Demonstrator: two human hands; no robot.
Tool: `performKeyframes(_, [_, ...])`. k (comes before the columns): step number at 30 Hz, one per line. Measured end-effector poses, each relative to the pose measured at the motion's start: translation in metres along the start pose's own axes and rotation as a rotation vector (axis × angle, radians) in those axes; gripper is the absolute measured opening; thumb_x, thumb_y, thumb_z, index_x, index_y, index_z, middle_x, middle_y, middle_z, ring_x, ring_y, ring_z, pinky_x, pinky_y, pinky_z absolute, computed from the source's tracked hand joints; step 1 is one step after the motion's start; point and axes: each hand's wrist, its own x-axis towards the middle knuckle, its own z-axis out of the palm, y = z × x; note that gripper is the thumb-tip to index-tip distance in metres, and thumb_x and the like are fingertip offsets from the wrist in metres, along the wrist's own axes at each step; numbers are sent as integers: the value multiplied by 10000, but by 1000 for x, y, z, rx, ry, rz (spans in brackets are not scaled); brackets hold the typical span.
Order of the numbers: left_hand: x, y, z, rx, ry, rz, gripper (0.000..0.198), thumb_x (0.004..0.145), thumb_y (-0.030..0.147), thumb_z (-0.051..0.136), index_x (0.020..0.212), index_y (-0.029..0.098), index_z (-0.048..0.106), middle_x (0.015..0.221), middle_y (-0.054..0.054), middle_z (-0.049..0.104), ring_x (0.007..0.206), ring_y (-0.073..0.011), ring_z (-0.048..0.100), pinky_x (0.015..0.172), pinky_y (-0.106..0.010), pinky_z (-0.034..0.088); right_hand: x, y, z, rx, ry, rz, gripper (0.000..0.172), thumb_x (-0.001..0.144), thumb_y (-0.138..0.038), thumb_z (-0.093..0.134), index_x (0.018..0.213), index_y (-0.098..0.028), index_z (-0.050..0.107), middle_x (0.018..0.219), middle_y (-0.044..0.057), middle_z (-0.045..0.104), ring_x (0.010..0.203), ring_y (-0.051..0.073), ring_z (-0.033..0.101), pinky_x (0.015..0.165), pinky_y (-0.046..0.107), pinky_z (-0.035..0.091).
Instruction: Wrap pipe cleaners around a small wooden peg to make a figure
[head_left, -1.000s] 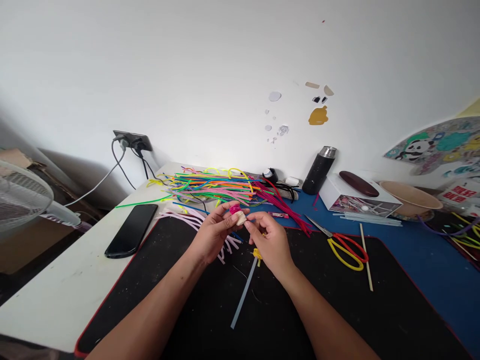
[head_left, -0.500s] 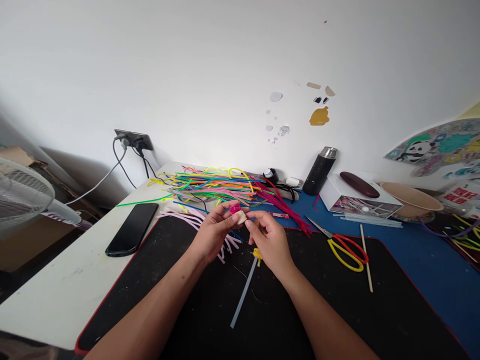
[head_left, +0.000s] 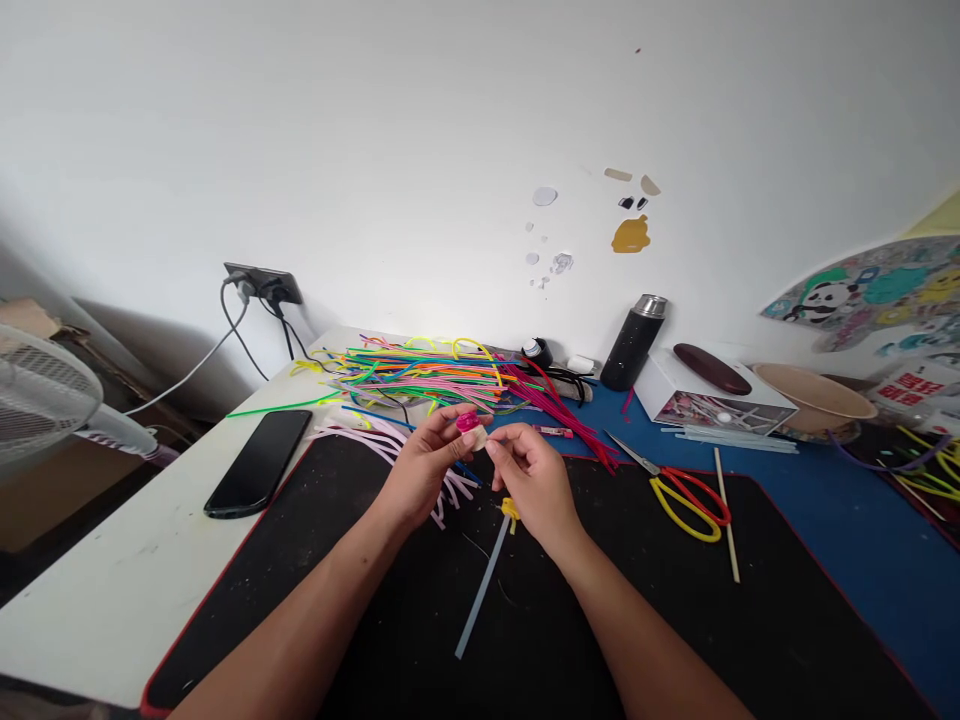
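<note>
your left hand (head_left: 420, 472) pinches the pink-and-white piece (head_left: 468, 424); your right hand (head_left: 534, 485) pinches its pale edge (head_left: 480, 437). grip lightly with both to avoid crushing it.

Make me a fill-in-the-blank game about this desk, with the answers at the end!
1. The left hand holds a small piece that is white and ____.
2. The scissors have one red handle loop and one ____ one.
3. The black mat has a ____ edge.
4. The black-and-white animal pictured at the right is a ____.

Missing words: pink; yellow; red; panda.
</note>
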Motion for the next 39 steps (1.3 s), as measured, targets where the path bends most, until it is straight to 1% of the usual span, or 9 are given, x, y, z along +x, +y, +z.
performKeyframes(6, [-1, 0, 0, 43, 3, -10, 419, 761, 309, 931, 1139, 223, 771, 1122, -81, 815, 882, -180, 711, 707, -252, 471, 1, 1, 0, -12, -3, 14, 225, 957, -457, 657, 943, -234, 633, 607, -44, 601, 509, 160, 591, 548, 280, 448])
performKeyframes(8, [0, 0, 0, 37, -4, -11, 428, 758, 312, 936, 1142, 225, 768, 1115, -78, 816, 870, -175, 710, 718, -254, 477, 1, 2, 0, -11, -6, 16, 225, 958, -457, 658, 939, -235, 631, 604, -46, 600, 511, 160, 590, 551, 279, 444])
performKeyframes(11, [0, 0, -1, 23, -15, -7, 424, 754, 313, 939, 1133, 226, 770, 1106, -76, 817, 889, -179, 716, 770, -271, 497, 2, 2, 0, -10, -12, 22, 223, 958, -455, 656, 934, -235, 630, 600, -51, 594, 510, 158, 587, 556, 279, 440])
performKeyframes(18, [2, -4, -4, 36, -46, 16, 405, 787, 301, 920, 1148, 217, 757, 1099, -89, 818, 1015, -217, 729, 859, -298, 511, 2, 5, -1, -13, -19, 28, 203, 961, -433, 650, 939, -233, 621, 606, -52, 590, 514, 158, 586, 555, 279, 432])
performKeyframes(22, [3, -5, -5, 28, -44, 17, 431, 765, 317, 938, 1139, 208, 753, 1073, -88, 820, 1061, -243, 741, 970, -349, 512, 2, 7, -1, -13, -27, 33, 189, 959, -417, 648, 936, -233, 613, 608, -55, 586, 512, 154, 585, 555, 276, 430])
performKeyframes(25, [3, -6, -5, 44, -38, 17, 461, 752, 329, 946, 1148, 203, 747, 1078, -91, 819, 1092, -261, 742, 1003, -377, 510, 2, 7, -1, -17, -31, 38, 187, 957, -413, 648, 934, -232, 612, 610, -57, 585, 509, 151, 586, 556, 274, 433])
performKeyframes(29, [3, -6, -5, 48, -29, 21, 459, 743, 334, 952, 1134, 202, 750, 1045, -83, 819, 1078, -253, 743, 986, -370, 521, 2, 5, -1, -18, -29, 36, 186, 953, -411, 651, 925, -231, 613, 598, -55, 583, 509, 151, 588, 553, 272, 436])
performKeyframes(34, [4, -5, -5, 18, 0, 33, 451, 726, 332, 964, 1109, 211, 762, 998, -54, 819, 974, -201, 744, 909, -310, 531, 3, 2, -2, 11, 10, 32, 211, 946, -436, 660, 934, -229, 622, 614, -47, 598, 510, 151, 597, 540, 270, 441])
performKeyframes(39, [4, -5, -5, 15, -14, 20, 453, 723, 321, 965, 1114, 208, 767, 982, -56, 815, 975, -206, 743, 911, -316, 534, 3, 3, -2, 26, -2, 33, 208, 942, -433, 663, 946, -230, 622, 595, -57, 582, 506, 149, 586, 541, 266, 431])
